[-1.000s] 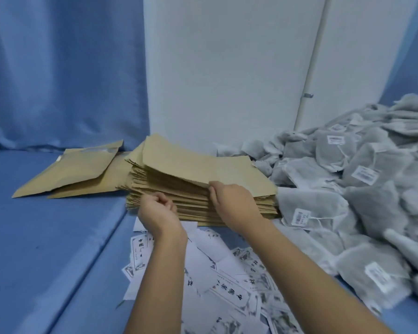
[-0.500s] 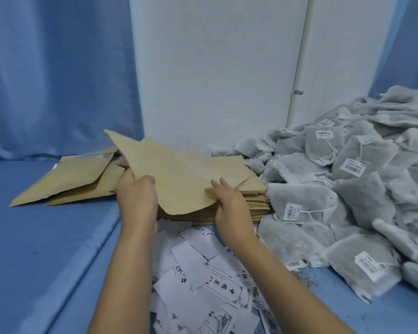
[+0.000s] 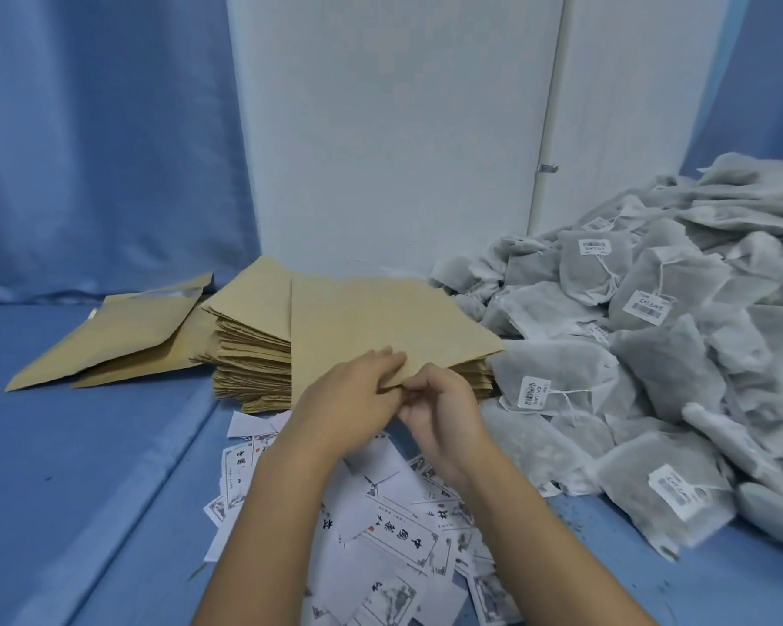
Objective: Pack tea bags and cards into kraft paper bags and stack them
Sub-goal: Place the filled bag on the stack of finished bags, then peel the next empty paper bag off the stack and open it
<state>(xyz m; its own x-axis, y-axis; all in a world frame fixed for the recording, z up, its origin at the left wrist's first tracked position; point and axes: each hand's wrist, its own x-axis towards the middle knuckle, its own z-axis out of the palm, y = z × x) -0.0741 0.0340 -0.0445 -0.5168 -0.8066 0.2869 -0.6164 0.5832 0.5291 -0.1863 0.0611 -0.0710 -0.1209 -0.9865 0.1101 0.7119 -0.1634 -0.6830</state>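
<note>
One flat kraft paper bag [image 3: 371, 323] is lifted off the thick stack of kraft bags [image 3: 254, 354] and held in front of it. My left hand [image 3: 349, 404] and my right hand [image 3: 439, 408] meet at its near bottom edge, both pinching the paper there. Printed white cards [image 3: 394, 530] lie scattered on the blue surface under my forearms. A big heap of grey mesh tea bags with barcode tags [image 3: 652, 354] fills the right side.
Two kraft bags [image 3: 114, 336] lie flat to the left of the stack. A white wall panel [image 3: 389, 128] stands behind, with blue curtains either side. The blue surface has a raised step on the left [image 3: 64, 467].
The top kraft bag has come off the stack and turned. My left hand slid from its left edge to the near edge, where it now meets my right hand.
</note>
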